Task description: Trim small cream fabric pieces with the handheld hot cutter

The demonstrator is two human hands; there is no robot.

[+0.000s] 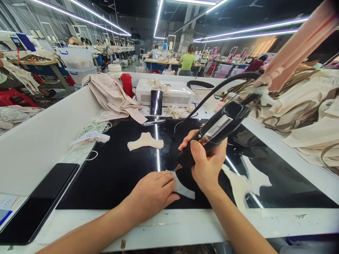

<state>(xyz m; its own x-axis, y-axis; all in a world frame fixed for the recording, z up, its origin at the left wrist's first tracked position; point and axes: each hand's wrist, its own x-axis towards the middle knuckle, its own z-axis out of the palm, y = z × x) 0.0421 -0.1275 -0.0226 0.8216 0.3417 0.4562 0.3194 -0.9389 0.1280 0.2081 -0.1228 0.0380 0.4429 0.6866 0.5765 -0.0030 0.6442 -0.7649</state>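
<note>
Your left hand (152, 194) lies flat, fingers together, pinning the pale fabric piece (182, 188) just beside it so it can't slide. Your right hand (205, 165) wraps the black cutting tool (214, 132), tip angled down onto that fabric's edge.

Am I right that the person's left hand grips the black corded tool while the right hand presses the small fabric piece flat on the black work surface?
Not quite: the hands are swapped. In the head view the right hand grips the black corded tool, its tip down at the small fabric piece, while the left hand presses that piece flat on the black work surface.
</note>
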